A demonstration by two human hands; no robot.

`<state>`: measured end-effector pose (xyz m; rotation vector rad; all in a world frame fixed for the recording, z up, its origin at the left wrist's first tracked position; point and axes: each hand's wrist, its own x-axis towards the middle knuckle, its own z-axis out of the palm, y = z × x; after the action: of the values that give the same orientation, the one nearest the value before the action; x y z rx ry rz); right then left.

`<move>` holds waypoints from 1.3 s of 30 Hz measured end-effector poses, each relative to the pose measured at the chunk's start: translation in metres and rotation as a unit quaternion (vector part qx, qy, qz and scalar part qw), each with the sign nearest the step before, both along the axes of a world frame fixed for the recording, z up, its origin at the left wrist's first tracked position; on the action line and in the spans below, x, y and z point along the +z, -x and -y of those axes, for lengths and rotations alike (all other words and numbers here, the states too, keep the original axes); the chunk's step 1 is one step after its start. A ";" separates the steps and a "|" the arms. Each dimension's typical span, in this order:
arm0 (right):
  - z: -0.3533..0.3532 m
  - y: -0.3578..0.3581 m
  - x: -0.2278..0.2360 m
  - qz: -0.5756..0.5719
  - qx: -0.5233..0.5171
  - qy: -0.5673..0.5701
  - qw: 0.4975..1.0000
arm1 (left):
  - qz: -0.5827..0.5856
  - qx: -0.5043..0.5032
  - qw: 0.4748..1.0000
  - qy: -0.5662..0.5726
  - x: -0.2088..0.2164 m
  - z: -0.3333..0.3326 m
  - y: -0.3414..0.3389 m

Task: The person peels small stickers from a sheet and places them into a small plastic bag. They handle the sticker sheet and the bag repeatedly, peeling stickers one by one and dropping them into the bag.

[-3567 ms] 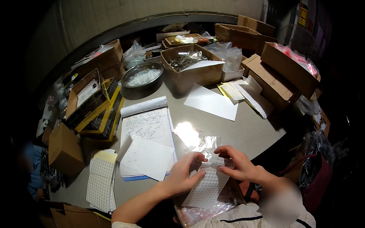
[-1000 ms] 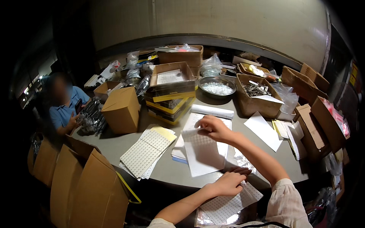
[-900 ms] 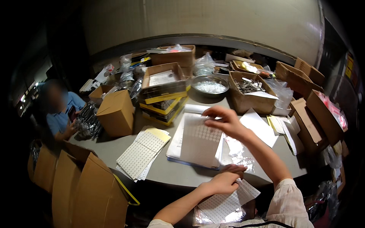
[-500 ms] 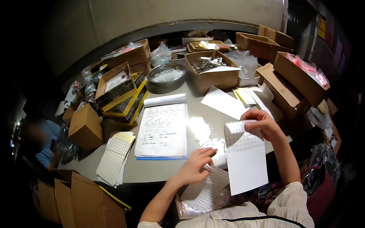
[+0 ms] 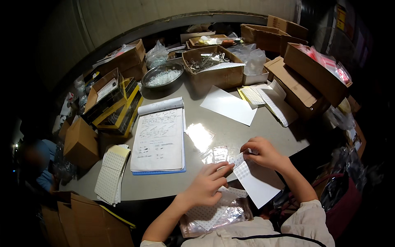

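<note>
My right hand (image 5: 264, 153) pinches the upper edge of a white sticker sheet (image 5: 259, 187) with rows of small round grey stickers near its top. The sheet hangs tilted over the table's front edge. My left hand (image 5: 207, 183) is at the sheet's upper left edge, its fingers bent and close together; whether they hold a sticker is too small to tell. Below it, a dotted sticker sheet (image 5: 207, 214) lies on clear plastic bags (image 5: 234, 212) at my lap. Several small clear bags (image 5: 216, 154) lie on the table just ahead of my left fingers.
A handwritten notepad (image 5: 158, 140) lies left of centre, with dotted sheets (image 5: 111, 173) beside it. Behind are a metal bowl (image 5: 163, 76) of clear pieces and a carton (image 5: 216, 78) of metal parts. More boxes (image 5: 317, 74) crowd the right. A person (image 5: 45, 164) is at far left.
My right hand has lowered and brought the sticker sheet left, toward my left hand. My left hand has risen from the lap sheet to the held sheet's edge. The view has shifted.
</note>
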<state>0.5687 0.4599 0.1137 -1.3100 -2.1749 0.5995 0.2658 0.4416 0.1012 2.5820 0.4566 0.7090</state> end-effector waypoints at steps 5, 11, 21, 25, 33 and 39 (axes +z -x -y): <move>0.000 0.012 0.007 0.114 0.039 -0.120 0.985 | -0.047 -0.001 0.999 -0.027 -0.004 0.000 -0.006; -0.011 0.032 0.002 0.174 0.145 -0.152 0.962 | -0.054 0.008 0.998 -0.041 -0.006 0.002 -0.006; -0.025 0.047 0.004 0.251 0.182 -0.184 0.933 | -0.042 0.018 0.998 -0.038 -0.007 0.004 -0.006; -0.021 0.048 0.006 0.293 0.220 -0.189 0.911 | -0.040 0.026 0.997 -0.067 -0.012 0.003 -0.005; -0.044 0.040 0.013 0.095 0.192 -0.003 0.977 | -0.001 0.033 0.997 -0.076 -0.011 0.004 -0.007; -0.070 0.051 0.002 0.056 0.184 0.128 0.973 | -0.015 0.036 0.996 -0.081 -0.014 0.004 -0.007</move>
<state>0.5173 0.5304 0.1156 -1.0872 -2.5243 1.0009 0.2729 0.4374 0.0871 2.7422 0.5250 0.7605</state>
